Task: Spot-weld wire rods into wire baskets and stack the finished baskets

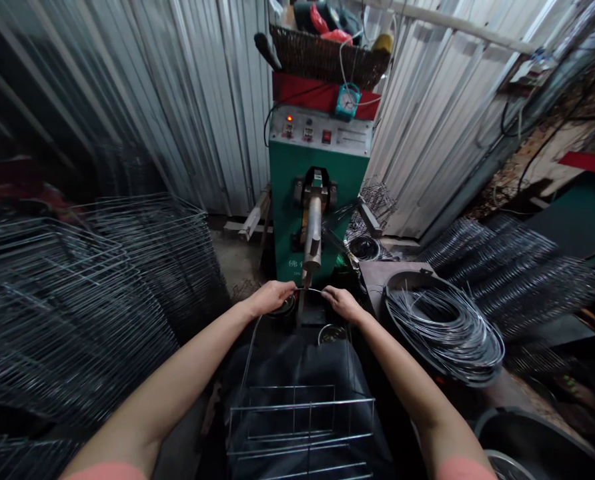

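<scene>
My left hand and my right hand are both closed on the top rim wire of a wire basket frame that rests on my lap. They hold the rim wire just under the metal electrode arm of a green welding machine. The hands sit on either side of the electrode tip. The basket frame's lower part reaches down toward the bottom edge of the view.
Stacks of finished wire baskets fill the left. A round tray of wire rings lies at the right, with more wire parts behind it. A woven basket sits on the machine. A corrugated metal wall stands behind.
</scene>
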Action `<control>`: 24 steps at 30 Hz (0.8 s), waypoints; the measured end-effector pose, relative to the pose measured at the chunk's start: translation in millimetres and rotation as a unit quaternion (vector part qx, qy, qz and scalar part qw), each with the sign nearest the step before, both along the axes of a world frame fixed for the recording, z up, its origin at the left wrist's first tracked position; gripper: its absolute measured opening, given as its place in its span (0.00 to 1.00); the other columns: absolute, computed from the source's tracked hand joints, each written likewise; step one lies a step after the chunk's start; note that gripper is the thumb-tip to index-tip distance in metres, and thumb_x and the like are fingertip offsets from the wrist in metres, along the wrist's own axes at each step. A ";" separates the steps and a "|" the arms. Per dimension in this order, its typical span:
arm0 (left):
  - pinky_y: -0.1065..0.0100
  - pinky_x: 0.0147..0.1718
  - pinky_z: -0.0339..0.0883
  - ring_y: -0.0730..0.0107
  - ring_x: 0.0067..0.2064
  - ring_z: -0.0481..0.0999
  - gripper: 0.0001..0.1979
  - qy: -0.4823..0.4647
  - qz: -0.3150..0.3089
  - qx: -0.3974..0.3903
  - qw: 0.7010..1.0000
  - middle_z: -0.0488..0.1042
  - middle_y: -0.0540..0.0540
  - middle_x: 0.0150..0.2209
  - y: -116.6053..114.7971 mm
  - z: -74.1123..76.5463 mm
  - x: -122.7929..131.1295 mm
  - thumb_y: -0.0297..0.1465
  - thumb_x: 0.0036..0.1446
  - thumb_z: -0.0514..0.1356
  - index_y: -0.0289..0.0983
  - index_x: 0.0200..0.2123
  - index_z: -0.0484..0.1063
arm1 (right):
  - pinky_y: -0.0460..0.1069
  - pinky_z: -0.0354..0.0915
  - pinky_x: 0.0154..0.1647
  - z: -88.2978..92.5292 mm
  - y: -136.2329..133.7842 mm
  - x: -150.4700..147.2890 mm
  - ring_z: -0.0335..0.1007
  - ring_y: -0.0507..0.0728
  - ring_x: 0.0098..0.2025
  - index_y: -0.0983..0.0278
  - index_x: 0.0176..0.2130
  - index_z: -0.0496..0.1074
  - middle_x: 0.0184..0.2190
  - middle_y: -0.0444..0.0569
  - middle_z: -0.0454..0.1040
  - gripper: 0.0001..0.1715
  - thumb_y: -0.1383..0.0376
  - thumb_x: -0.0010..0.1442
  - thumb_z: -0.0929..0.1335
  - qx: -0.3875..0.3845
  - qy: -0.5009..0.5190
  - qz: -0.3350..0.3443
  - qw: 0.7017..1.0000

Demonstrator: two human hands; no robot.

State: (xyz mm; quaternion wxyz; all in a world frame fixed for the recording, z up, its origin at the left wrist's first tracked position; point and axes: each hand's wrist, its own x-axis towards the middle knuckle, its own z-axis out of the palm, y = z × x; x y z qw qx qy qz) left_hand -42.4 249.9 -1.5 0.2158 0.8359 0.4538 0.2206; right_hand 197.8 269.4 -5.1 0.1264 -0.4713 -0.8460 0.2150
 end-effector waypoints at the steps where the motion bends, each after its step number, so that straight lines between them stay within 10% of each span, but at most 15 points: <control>1: 0.73 0.30 0.58 0.73 0.28 0.67 0.11 -0.002 0.000 -0.003 1.000 0.70 0.51 0.25 0.1 -0.1 0.1 0.33 0.58 0.47 0.38 0.32 0.68 | 0.43 0.52 0.27 -1.7 -1.0 4.0 0.62 0.51 0.27 0.64 0.34 0.67 0.24 0.43 0.67 0.16 0.59 0.64 0.57 -0.006 0.018 -0.007 1.000; 13: 0.72 0.31 0.61 0.72 0.30 0.70 0.14 -0.028 0.029 -0.027 0.999 0.74 0.50 0.28 -3.1 1.6 0.8 0.38 0.57 0.49 0.39 0.36 0.71 | 0.44 0.55 0.27 -9.8 -6.4 5.1 0.59 0.51 0.25 0.65 0.28 0.67 0.20 0.41 0.62 0.18 0.58 0.60 0.57 -0.064 0.117 -0.069 0.989; 18: 0.72 0.22 0.59 0.73 0.20 0.66 0.22 -0.084 0.093 -0.176 0.976 0.69 0.51 0.22 -12.6 -3.1 -13.0 0.44 0.56 0.46 0.36 0.43 0.69 | 0.44 0.55 0.27 -12.8 -12.7 16.8 0.58 0.51 0.25 0.66 0.29 0.68 0.21 0.41 0.62 0.19 0.56 0.59 0.58 -0.122 0.174 -0.094 0.973; 24: 0.71 0.24 0.58 0.72 0.24 0.65 0.22 -0.107 0.101 -0.188 0.971 0.65 0.52 0.19 -23.0 -4.4 -23.6 0.47 0.53 0.46 0.35 0.29 0.70 | 0.44 0.54 0.26 -19.9 -17.8 28.8 0.57 0.50 0.24 0.67 0.29 0.69 0.21 0.41 0.63 0.19 0.54 0.55 0.60 -0.170 0.211 -0.101 0.957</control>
